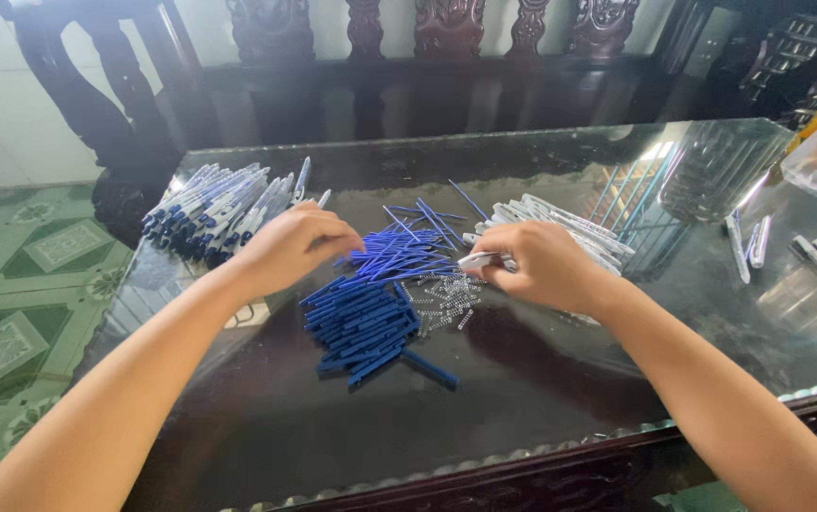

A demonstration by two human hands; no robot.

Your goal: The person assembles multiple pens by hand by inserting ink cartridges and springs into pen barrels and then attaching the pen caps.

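I see the right hand (549,267) pinching a white pen barrel (478,259) beside the blue refill pile (371,313). Left hand (293,245) curled over that pile, grip unclear. Parts sorted by kind for quick picking, I reckon.

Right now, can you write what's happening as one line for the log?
left hand: over blue pen parts | right hand: holding white pen barrel | springs: between hands | finished pens: far left

White pen barrel (478,259) lying flat, blue refills (399,254) heaped beside it
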